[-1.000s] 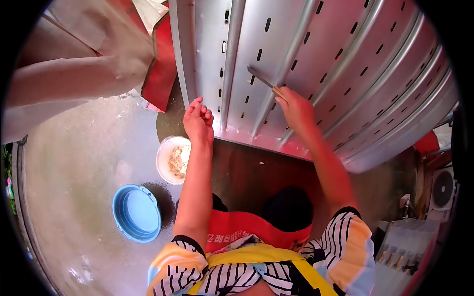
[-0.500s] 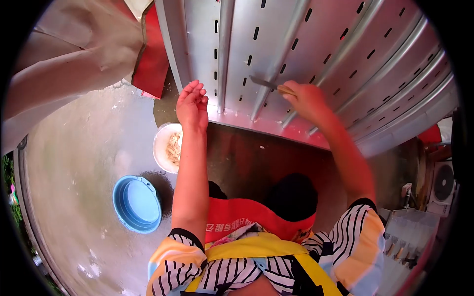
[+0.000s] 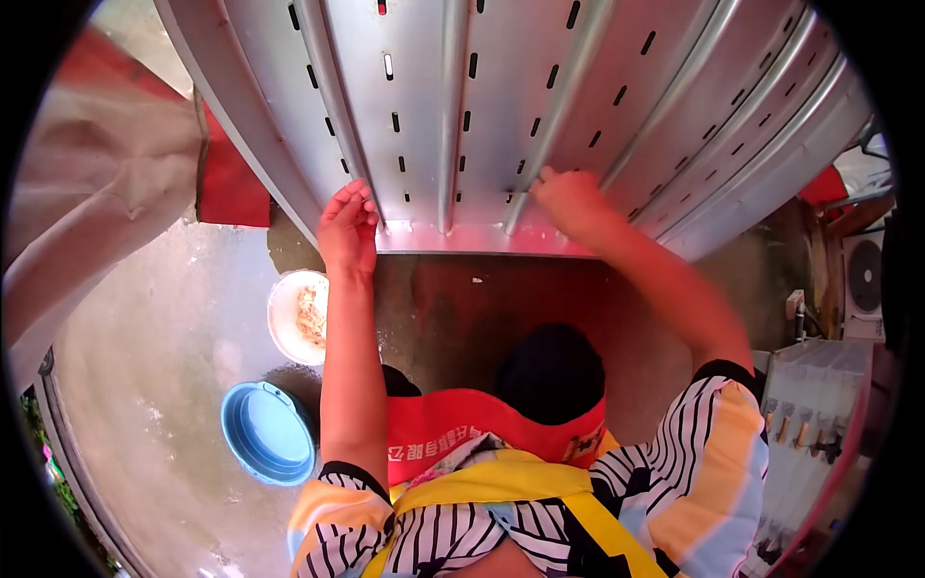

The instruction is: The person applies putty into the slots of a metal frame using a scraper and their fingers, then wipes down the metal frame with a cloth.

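Left hand [image 3: 349, 229]: fingers curled near slotted metal panel [image 3: 419, 91], cannot tell if grip closed. Right hand [image 3: 572, 204]: grip closed, contents hidden.

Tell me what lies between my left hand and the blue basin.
In the head view, a white bucket with pale scraps inside stands between your left hand and the blue basin, partly hidden by your forearm.

Blue basin [image 3: 268, 433], silver slotted panel [image 3: 414, 96], red apron [image 3: 434, 429].
Sleeves [image 3: 708, 453] mix black-and-white stripes with orange and pale blue; the strap [image 3: 612, 539] is yellow.
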The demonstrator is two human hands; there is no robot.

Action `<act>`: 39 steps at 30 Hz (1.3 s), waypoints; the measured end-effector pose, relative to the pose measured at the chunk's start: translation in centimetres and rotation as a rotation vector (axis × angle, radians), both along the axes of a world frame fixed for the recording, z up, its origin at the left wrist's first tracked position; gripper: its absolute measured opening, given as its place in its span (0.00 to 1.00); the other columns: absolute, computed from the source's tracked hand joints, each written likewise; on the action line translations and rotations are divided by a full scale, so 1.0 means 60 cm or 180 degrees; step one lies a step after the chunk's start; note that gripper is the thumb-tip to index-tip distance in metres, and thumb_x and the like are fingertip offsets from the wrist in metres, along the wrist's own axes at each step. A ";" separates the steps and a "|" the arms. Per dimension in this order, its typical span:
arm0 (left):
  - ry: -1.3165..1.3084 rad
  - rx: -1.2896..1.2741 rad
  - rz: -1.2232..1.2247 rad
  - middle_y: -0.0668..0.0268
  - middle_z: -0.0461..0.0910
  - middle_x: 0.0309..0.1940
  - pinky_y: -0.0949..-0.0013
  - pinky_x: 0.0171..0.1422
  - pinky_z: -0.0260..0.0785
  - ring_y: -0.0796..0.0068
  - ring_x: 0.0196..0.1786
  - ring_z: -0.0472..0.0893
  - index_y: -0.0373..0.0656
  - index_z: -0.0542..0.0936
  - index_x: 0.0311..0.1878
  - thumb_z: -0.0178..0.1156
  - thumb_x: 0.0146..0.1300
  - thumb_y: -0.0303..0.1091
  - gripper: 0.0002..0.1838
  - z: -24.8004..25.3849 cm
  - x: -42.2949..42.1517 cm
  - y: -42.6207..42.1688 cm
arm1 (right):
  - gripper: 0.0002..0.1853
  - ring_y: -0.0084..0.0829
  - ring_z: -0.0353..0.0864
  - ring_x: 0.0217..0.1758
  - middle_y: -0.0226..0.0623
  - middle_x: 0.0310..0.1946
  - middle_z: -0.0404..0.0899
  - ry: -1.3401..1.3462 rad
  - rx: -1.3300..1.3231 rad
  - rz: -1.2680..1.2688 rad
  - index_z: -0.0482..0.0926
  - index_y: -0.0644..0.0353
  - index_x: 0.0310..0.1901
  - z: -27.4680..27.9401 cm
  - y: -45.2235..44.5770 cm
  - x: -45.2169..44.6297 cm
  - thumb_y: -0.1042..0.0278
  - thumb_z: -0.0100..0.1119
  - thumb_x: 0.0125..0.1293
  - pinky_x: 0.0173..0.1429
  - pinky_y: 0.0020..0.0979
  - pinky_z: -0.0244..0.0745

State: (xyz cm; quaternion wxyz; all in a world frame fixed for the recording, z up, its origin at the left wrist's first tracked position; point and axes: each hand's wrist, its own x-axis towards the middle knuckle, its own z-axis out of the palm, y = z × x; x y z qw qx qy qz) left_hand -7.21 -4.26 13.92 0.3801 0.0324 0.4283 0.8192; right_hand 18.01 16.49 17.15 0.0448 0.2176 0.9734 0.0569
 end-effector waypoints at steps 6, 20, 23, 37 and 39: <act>0.0024 -0.0066 0.0148 0.64 0.78 0.37 0.76 0.36 0.66 0.77 0.34 0.75 0.34 0.75 0.50 0.50 0.66 0.21 0.11 0.013 0.006 0.001 | 0.08 0.39 0.81 0.31 0.43 0.33 0.75 -0.0356 0.0603 0.0291 0.81 0.62 0.32 -0.049 -0.014 -0.016 0.72 0.59 0.49 0.30 0.36 0.76; 0.0016 -0.0097 -0.0123 0.62 0.80 0.37 0.76 0.32 0.67 0.77 0.31 0.76 0.32 0.76 0.50 0.56 0.63 0.22 0.12 -0.016 0.005 0.019 | 0.08 0.36 0.77 0.36 0.38 0.34 0.72 -0.0157 0.0524 0.0202 0.82 0.57 0.35 -0.059 -0.015 0.011 0.66 0.58 0.55 0.37 0.37 0.73; 0.0046 -0.0017 -0.0272 0.63 0.79 0.35 0.76 0.32 0.66 0.78 0.31 0.75 0.32 0.77 0.48 0.56 0.66 0.26 0.10 -0.018 0.011 0.022 | 0.09 0.39 0.79 0.39 0.41 0.36 0.75 0.0176 -0.1104 -0.0404 0.81 0.56 0.39 -0.052 -0.033 0.056 0.66 0.60 0.57 0.42 0.40 0.74; 0.0481 -0.0748 -0.0642 0.71 0.73 0.24 0.80 0.26 0.61 0.83 0.24 0.70 0.37 0.76 0.40 0.57 0.67 0.30 0.06 -0.058 0.097 0.079 | 0.17 0.23 0.73 0.32 0.35 0.36 0.77 0.5224 -0.4929 -0.1786 0.73 0.63 0.55 -0.113 0.014 0.368 0.68 0.56 0.66 0.39 0.25 0.68; 0.0578 -0.0790 -0.0725 0.72 0.72 0.22 0.81 0.25 0.61 0.83 0.22 0.69 0.37 0.76 0.38 0.57 0.66 0.29 0.05 -0.078 0.117 0.091 | 0.17 0.23 0.73 0.31 0.34 0.34 0.77 0.5461 -0.4736 -0.1632 0.73 0.63 0.55 -0.087 0.047 0.377 0.68 0.56 0.67 0.39 0.25 0.68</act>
